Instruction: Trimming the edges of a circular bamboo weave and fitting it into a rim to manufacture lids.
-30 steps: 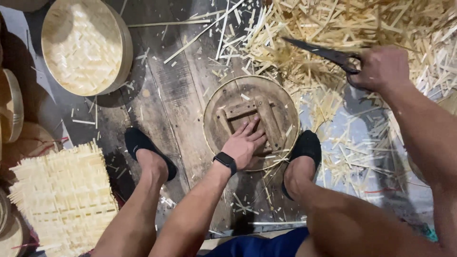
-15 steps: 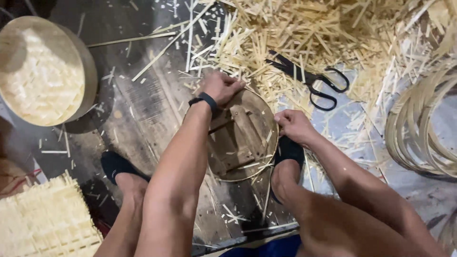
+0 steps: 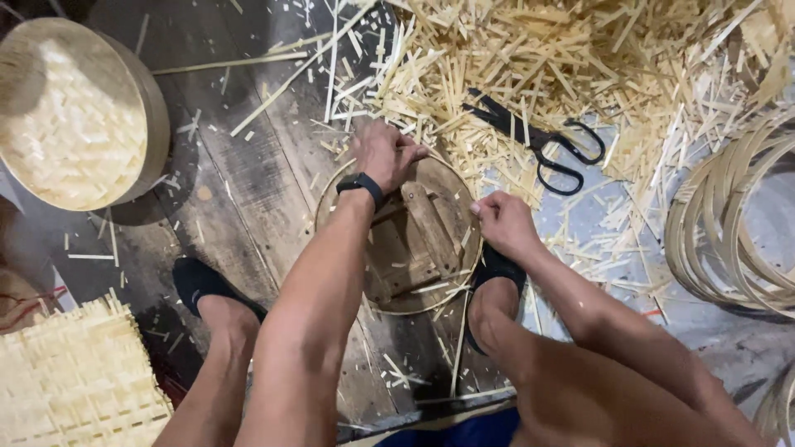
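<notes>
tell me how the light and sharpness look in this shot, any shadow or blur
Head view: light falls brightest on the pale strip pile; the dark plank floor stays dim, and the top left corner is in shadow. Left hand, right hand and scissors are sharp, without motion blur.

The left forearm covers the left part of the round wooden form at frame centre; its rim there cannot be seen. The left hand hides the form's top edge, and its fingertips are buried in strips. The right hand conceals the right rim. The woven lid, upper left, is cut by the frame edge. The woven mat, lower left, and the bamboo hoops, right, run out of frame.
</notes>
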